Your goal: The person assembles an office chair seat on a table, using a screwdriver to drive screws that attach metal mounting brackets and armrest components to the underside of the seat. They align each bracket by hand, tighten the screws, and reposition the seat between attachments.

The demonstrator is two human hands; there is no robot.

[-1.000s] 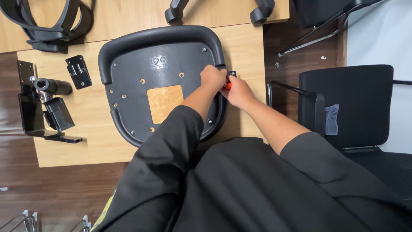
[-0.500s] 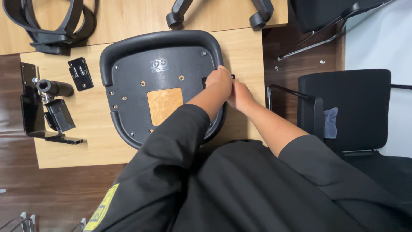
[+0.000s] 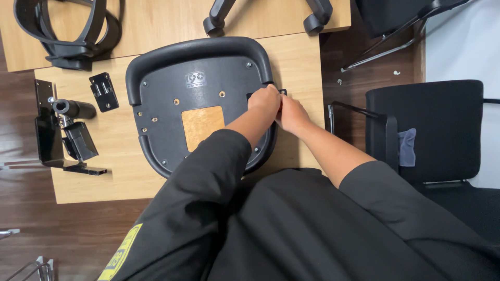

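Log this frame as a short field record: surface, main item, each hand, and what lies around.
surface: light wooden table
main item: black chair seat, lying underside up, with a square cut-out showing wood
left hand: on the seat's right edge
right hand: beside the left hand, pressed to a small black part at the same edge; grip hidden
left of seat: small black plate, black tilt mechanism
top of table: armrests, wheeled base
right, on floor: black chair

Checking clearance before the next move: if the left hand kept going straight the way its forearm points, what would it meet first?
The left hand points up and right, already on the seat pan's right rim. Past that looks bare wooden table, then probably the caster; depth is unclear.
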